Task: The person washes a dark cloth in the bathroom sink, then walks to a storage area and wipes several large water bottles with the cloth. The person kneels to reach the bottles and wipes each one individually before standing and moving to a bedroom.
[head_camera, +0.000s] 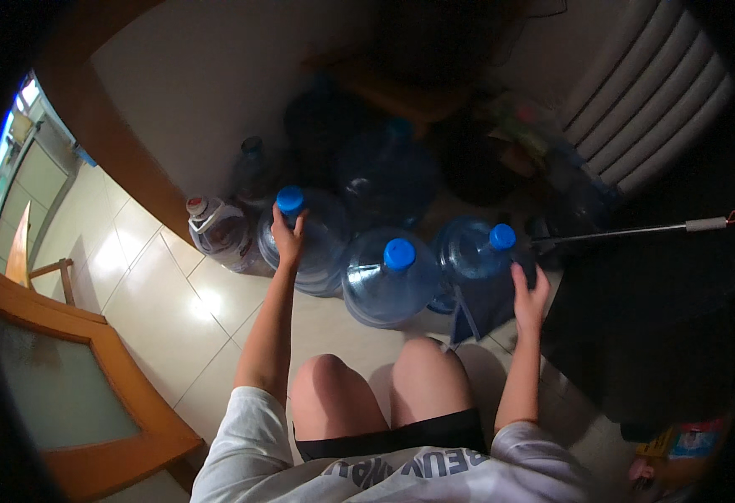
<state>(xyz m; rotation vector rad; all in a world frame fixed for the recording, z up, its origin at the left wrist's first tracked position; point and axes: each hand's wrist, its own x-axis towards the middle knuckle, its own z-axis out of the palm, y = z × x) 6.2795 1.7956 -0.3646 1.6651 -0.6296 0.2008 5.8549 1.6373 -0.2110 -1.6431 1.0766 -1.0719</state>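
Several large clear-blue water jugs stand on the tiled floor before me. My left hand (288,236) has its fingers around the neck of the left jug (323,251), just below its blue cap (290,199). In the middle stands another blue-capped jug (380,289), touched by neither hand. My right hand (531,295) holds a dark cloth (483,308), which hangs against the front of the right jug (468,251). That jug's blue cap (502,236) is just above my right fingertips.
A smaller handled bottle with a red cap (219,232) stands at the left. More jugs (386,170) are in shadow behind. A metal rod with a pale grip (707,224) extends rightward. A radiator (650,94) is at upper right, a wood-framed glass door (116,402) at lower left.
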